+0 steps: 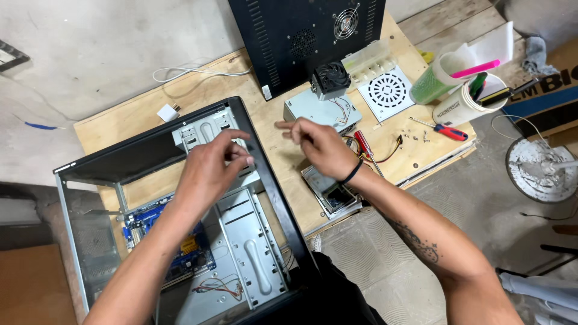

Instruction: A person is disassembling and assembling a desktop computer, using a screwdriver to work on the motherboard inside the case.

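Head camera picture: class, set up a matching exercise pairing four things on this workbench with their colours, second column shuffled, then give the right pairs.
Things:
1. motherboard inside the open case
2. screwdriver handle by the cups
3. marker in the green cup
4. side panel standing at the back

Colours:
A. black
B. pink
C. blue
D. red and blue

Pairs: 1-C, 2-D, 3-B, 4-A
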